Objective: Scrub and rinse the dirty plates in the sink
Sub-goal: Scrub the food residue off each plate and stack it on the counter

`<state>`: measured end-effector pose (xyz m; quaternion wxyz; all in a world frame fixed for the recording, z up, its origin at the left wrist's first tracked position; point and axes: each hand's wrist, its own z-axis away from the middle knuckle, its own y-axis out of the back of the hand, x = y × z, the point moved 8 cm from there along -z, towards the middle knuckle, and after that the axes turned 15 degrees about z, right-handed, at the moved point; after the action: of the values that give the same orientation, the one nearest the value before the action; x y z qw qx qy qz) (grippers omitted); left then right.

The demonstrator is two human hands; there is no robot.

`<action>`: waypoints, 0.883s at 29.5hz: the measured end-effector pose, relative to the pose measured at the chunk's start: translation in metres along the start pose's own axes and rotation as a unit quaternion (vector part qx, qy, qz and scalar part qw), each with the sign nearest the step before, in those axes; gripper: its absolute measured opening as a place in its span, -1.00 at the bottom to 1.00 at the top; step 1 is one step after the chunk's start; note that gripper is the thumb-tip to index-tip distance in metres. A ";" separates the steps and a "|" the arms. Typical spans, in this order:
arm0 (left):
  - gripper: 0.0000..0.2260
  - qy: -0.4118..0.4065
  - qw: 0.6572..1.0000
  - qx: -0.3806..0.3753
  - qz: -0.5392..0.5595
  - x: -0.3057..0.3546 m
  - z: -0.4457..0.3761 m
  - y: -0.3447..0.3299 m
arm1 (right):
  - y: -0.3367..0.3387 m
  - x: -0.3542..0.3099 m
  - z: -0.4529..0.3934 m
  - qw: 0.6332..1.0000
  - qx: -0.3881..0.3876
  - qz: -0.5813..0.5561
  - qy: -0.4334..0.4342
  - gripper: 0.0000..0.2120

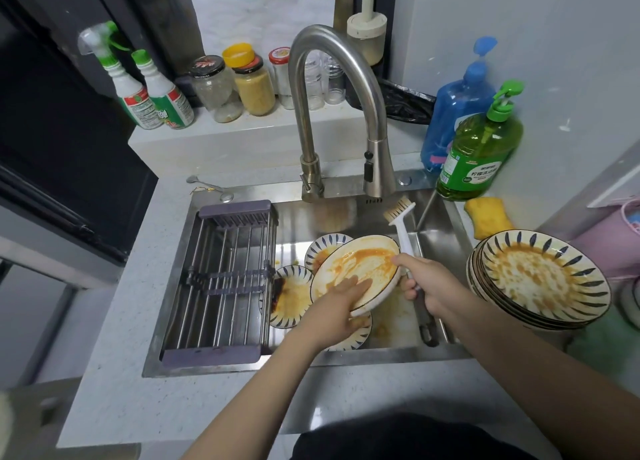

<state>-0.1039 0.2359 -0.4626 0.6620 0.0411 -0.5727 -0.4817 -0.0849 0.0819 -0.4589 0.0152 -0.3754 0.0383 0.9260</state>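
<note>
My left hand (341, 307) holds a white plate (363, 265) smeared with orange sauce, tilted above the steel sink (446, 217); its fingers lie on the plate's face near the lower rim. My right hand (427, 281) grips the handle of a white dish brush (401, 217), whose bristles point up beside the plate's right rim. Under the held plate, three more dirty blue-striped plates (294, 293) lie in the basin. No water runs from the faucet (377, 169).
A stack of dirty striped plates (540, 279) sits on the counter at right, behind it a yellow sponge (488, 215) and green (479, 155) and blue (457, 106) soap bottles. A drying rack (221, 279) spans the sink's left half. Jars and spray bottles line the back ledge.
</note>
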 end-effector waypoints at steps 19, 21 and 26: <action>-0.40 0.148 0.842 0.128 0.502 -0.039 -0.002 0.042 | 0.001 -0.078 0.082 0.567 0.212 0.734 0.307 -0.64; -0.42 0.149 0.840 0.138 0.504 -0.038 -0.003 0.045 | 0.005 -0.086 0.076 0.547 0.217 0.762 0.271 -0.65; -0.72 0.131 0.857 0.144 0.477 -0.035 -0.006 0.057 | -0.025 -0.072 0.110 0.523 0.183 0.730 0.400 -0.68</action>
<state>-0.0613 0.2869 -0.4552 0.8662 -0.0796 -0.4933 -0.0086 -0.1077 0.1163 -0.3318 -0.6150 -0.5357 0.4695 0.3381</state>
